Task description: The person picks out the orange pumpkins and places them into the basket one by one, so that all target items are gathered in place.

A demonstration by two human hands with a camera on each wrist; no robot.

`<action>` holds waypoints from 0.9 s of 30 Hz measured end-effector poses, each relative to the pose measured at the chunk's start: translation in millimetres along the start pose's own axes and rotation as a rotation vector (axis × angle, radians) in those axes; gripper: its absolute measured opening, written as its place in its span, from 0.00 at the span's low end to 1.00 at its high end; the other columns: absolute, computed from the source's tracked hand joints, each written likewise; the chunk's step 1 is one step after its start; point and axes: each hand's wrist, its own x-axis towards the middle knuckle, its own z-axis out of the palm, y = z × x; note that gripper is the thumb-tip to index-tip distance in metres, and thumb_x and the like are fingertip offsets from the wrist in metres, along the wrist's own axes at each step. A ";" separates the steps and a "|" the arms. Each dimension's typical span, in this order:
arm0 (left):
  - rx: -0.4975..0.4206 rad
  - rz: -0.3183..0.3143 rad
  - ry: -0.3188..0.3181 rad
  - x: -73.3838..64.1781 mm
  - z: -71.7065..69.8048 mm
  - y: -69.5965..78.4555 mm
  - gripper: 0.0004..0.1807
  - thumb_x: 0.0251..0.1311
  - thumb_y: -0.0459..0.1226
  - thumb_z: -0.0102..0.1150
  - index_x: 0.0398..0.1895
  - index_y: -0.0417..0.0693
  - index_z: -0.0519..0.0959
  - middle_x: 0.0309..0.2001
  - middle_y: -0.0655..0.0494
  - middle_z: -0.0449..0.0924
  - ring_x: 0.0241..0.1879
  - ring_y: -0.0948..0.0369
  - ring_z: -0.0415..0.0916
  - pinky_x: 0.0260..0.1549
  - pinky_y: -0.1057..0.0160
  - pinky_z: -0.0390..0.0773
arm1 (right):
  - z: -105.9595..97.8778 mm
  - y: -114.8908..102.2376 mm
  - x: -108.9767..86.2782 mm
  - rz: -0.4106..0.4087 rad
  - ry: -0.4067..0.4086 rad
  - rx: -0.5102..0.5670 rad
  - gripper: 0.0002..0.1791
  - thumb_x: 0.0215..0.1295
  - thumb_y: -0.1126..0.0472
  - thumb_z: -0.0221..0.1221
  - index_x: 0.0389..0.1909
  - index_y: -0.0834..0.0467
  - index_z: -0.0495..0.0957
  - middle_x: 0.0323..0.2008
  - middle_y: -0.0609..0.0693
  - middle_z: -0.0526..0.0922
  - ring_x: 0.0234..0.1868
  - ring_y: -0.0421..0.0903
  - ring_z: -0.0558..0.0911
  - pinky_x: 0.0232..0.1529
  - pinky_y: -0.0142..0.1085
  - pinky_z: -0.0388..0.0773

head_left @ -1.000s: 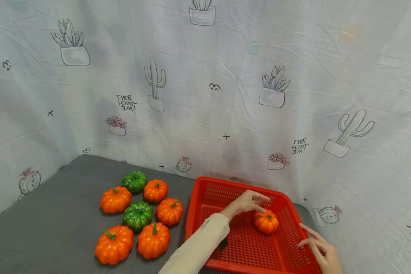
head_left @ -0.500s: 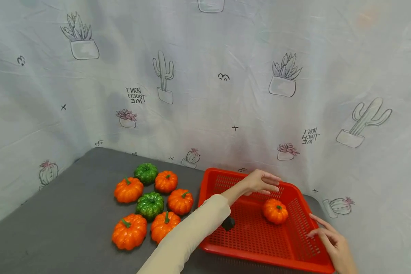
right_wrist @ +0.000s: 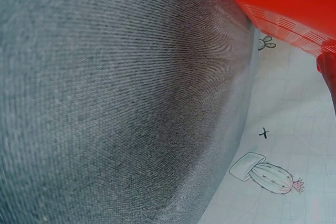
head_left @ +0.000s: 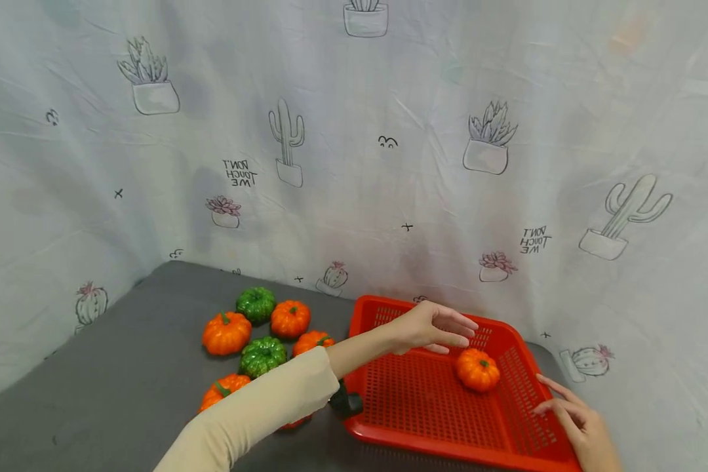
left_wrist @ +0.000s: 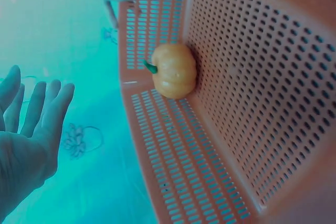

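My left hand [head_left: 427,328] hangs over the back part of the red plastic basket [head_left: 448,450], fingers loosely spread with nothing between them. In the left wrist view that hand [left_wrist: 31,140] shows bare, apart from the basket's wall. One orange pumpkin [head_left: 477,370] with a green stem sits inside the basket, near its right back corner; it also shows in the left wrist view as a pale pumpkin [left_wrist: 174,72]. My right hand [head_left: 590,429] holds the basket's right rim. Only a finger [right_wrist: 328,66] of it appears in the right wrist view, at the basket's side.
Left of the basket, several orange pumpkins [head_left: 227,333] and two green pumpkins [head_left: 263,355] lie on the grey table [head_left: 112,367]. My left sleeve [head_left: 259,416] covers part of the nearest ones. A white curtain [head_left: 342,196] with cactus drawings hangs behind and at the sides.
My left hand has lifted off the pumpkin in the basket and drawn back left, its forearm now crossing the nearer pumpkins. The right hand stays at the rim. The head view has shifted slightly.
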 end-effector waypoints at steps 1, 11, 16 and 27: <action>-0.006 0.010 0.004 -6.5 -1.6 0.6 0.17 0.60 0.29 0.61 0.53 0.42 0.81 0.47 0.56 0.83 0.46 0.65 0.80 0.43 0.61 0.80 | 1.0 0.4 -0.6 -0.004 0.003 0.008 0.18 0.74 0.66 0.47 0.29 0.54 0.84 0.55 0.19 0.69 0.09 0.34 0.51 0.11 0.27 0.55; -0.035 0.153 -0.032 -65.0 -1.4 -7.0 0.18 0.60 0.26 0.60 0.55 0.38 0.78 0.52 0.48 0.81 0.47 0.64 0.80 0.48 0.65 0.77 | 8.6 8.2 -3.4 -0.061 0.059 0.057 0.18 0.71 0.72 0.49 0.27 0.58 0.83 0.54 0.19 0.70 0.10 0.31 0.50 0.10 0.26 0.54; -0.035 0.203 -0.068 -97.0 4.9 -18.8 0.18 0.60 0.25 0.59 0.54 0.35 0.78 0.53 0.43 0.80 0.47 0.67 0.79 0.47 0.66 0.77 | 8.5 10.2 -5.9 -0.048 0.049 0.021 0.18 0.71 0.70 0.49 0.26 0.56 0.84 0.52 0.17 0.69 0.29 0.18 0.70 0.23 0.18 0.64; -0.066 0.240 -0.030 -182.2 -15.1 -48.9 0.18 0.63 0.31 0.59 0.56 0.35 0.77 0.54 0.44 0.79 0.53 0.59 0.77 0.53 0.59 0.75 | 7.0 8.3 -5.5 -0.072 0.029 -0.005 0.19 0.73 0.68 0.48 0.27 0.55 0.84 0.53 0.15 0.67 0.30 0.17 0.67 0.20 0.21 0.61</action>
